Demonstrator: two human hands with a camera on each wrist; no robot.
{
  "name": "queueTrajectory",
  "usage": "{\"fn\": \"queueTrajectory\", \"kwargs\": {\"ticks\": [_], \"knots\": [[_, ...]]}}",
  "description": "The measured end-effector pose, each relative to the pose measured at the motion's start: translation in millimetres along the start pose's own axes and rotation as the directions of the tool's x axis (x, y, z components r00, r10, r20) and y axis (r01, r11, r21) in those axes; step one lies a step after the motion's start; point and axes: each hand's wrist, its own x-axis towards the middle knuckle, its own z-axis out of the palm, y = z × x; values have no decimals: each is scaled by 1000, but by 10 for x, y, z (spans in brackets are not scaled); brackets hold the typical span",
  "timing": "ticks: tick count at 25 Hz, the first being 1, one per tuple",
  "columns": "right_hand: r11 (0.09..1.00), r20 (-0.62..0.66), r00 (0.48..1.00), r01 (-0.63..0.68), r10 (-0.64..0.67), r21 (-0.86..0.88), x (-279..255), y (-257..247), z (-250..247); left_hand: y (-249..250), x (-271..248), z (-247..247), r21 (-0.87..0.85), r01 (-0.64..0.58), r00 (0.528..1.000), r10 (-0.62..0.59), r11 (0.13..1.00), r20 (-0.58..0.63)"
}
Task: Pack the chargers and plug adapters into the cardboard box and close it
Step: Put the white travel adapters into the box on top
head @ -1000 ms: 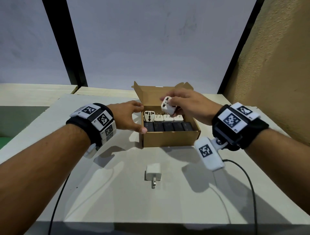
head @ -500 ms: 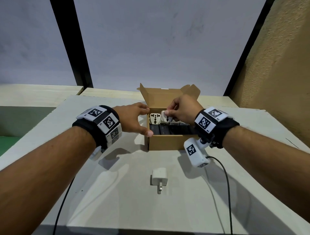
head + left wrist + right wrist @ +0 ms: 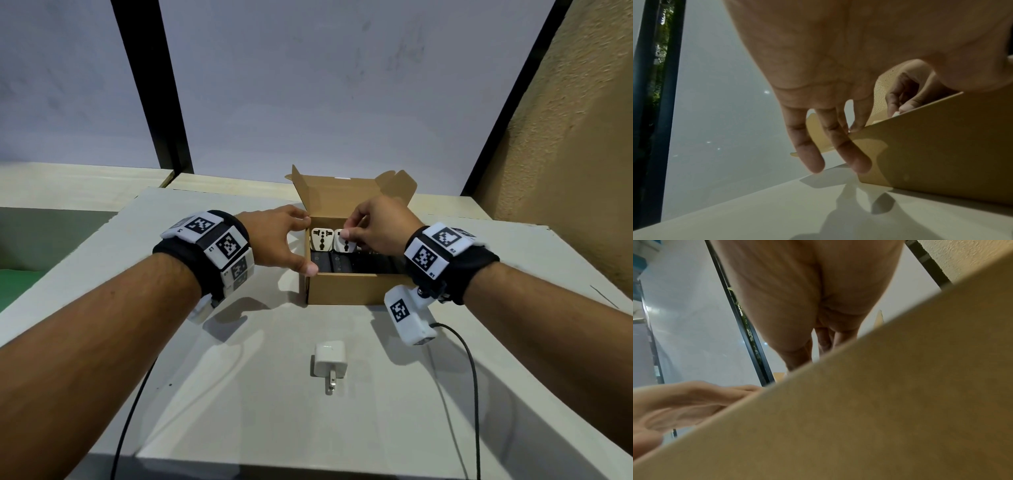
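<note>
An open cardboard box (image 3: 346, 289) stands mid-table with its lid flaps raised behind. Inside, a white plug adapter (image 3: 321, 238) stands at the back left, above a row of dark chargers (image 3: 330, 264). My right hand (image 3: 368, 233) pinches a second white plug adapter (image 3: 346, 244) just right of the first, inside the box. My left hand (image 3: 284, 240) holds the box's left wall, thumb on the near corner, fingers (image 3: 857, 160) against the cardboard (image 3: 941, 146). A white charger (image 3: 329, 359) lies prongs toward me on the table. The right wrist view is mostly filled by the box wall (image 3: 879, 402).
The white table (image 3: 205, 394) ends close in front of me. Black cables (image 3: 469, 377) trail from both wrists over the near edge. A tan wall (image 3: 565, 137) rises at the right, and black window posts (image 3: 150, 85) stand behind the table.
My right hand has lowered the plug adapter from above the box into it, beside the first adapter. My left hand has stayed on the box's left wall.
</note>
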Motion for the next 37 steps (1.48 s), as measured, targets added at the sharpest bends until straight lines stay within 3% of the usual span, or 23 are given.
{"fn": "queueTrajectory", "kwargs": {"ticks": [6,11,15,17,19,21,23,28,31,34,37], "knots": [[995,15,1000,-19,20,-94,69,16,98,-15,-6,7,-7,-12,1000,12,1000,-6],[997,3,999,-47,47,-62,25,22,-84,-9,-1,8,-7,-14,1000,14,1000,-2],[993,37,993,111,-112,32,-307,-95,-248,-20,2,25,-19,-18,1000,18,1000,-12],[956,168,941,288,-294,60,-596,-208,-232,-32,1,29,-16,-27,999,27,1000,-25],[894,391,812,444,-433,66,-855,-293,-104,-40,-5,29,-10,-38,999,38,999,-27],[849,558,703,528,-441,5,-973,-282,83,-35,-7,25,-6,-35,999,35,999,-19],[828,629,665,557,-403,-58,-983,-217,205,-24,6,19,-7,-22,1000,22,1000,-6],[852,627,698,514,-347,-101,-962,-106,59,-47,26,31,-13,-26,1000,26,1000,11],[907,558,775,411,-295,-92,-970,-17,-68,-73,40,47,-27,-33,999,33,999,6],[970,441,869,156,-225,189,-985,71,-248,-72,37,51,-51,-38,999,38,998,10],[856,403,898,-62,-176,513,-982,85,-355,-66,34,40,-64,-30,999,31,997,11]]}}
